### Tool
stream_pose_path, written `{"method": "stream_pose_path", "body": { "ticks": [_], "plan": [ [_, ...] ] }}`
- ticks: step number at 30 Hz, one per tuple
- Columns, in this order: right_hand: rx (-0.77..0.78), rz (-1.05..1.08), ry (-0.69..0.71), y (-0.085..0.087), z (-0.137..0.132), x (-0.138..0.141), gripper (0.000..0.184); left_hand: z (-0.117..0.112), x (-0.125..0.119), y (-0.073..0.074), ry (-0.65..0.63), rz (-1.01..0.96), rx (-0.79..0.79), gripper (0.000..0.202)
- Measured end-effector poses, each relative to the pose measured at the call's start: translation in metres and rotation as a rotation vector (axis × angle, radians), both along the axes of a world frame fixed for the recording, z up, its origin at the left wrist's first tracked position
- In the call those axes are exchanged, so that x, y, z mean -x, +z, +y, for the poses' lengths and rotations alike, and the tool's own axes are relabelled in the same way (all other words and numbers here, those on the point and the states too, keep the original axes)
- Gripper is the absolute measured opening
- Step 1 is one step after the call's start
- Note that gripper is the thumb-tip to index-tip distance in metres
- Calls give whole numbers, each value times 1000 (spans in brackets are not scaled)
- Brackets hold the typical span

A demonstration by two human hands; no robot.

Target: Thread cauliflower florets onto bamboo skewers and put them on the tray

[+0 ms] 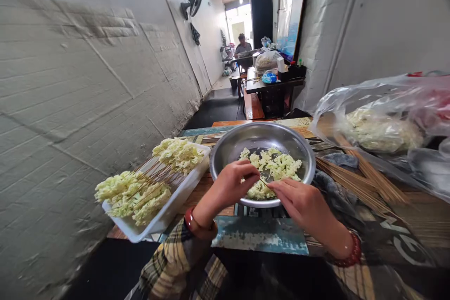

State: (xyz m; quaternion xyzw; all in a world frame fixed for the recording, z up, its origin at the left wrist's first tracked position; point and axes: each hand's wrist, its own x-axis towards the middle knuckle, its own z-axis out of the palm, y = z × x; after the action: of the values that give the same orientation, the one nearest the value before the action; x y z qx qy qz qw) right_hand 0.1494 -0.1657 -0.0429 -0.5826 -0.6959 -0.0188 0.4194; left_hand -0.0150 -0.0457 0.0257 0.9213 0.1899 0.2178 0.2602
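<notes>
Over the metal basin [309,154], my left hand [234,180] and my right hand [298,199] come close together with fingertips pinched. A short stretch of a thin bamboo skewer [263,181] shows between them, both hands closed on it. Whether a floret is on the skewer, behind my fingers, I cannot tell. Pale cauliflower florets [284,167] lie in the basin below. To the left, a white plastic tray [183,192] holds skewered cauliflower [179,154] in two bunches, their sticks pointing inward.
Loose bamboo skewers [351,183] lie right of the basin, by a dark cloth [333,197]. A clear plastic bag [383,131] of cauliflower stands behind them. The basin rests on a patterned table [260,234]. Farther off, a person [243,47] sits beyond another table [258,86].
</notes>
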Motion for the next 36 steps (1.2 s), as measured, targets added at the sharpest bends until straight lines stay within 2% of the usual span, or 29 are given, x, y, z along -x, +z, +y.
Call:
{"method": "stream_pose_path", "body": {
  "ticks": [4,7,9,11,12,14,16,21,25,28,31,36],
  "plan": [
    [66,51,41,-2,9,3,29,27,-11,7,-96,42,119,16],
    [102,186,11,2,18,2,24,46,-19,1,-99,85,177,15],
    [90,286,-78,2,22,1,22,60,-23,-9,13,105,138,26],
    [48,402,-189,-1,25,-2,20,74,-25,-21,185,224,-49,29],
    [29,462,-234,-2,26,-4,20,80,-26,-27,230,299,-134,30],
    [13,562,-280,-5,26,-7,22,89,-26,-38,265,388,-199,27],
    [15,621,-282,-6,27,-9,23,95,-26,-49,258,430,-184,24],
    [-7,591,-312,-4,31,-5,25,105,-27,-70,296,463,-128,16],
    [-17,522,-334,-3,36,-3,24,115,-25,-78,352,394,-39,14],
    [-22,503,-332,-3,38,-3,25,123,-23,-78,387,280,54,12],
    [-43,489,-334,-2,37,-2,28,125,-21,-71,403,103,157,7],
    [-60,468,-276,-5,39,-3,27,101,-15,-53,363,-218,380,26]
  ]
}}
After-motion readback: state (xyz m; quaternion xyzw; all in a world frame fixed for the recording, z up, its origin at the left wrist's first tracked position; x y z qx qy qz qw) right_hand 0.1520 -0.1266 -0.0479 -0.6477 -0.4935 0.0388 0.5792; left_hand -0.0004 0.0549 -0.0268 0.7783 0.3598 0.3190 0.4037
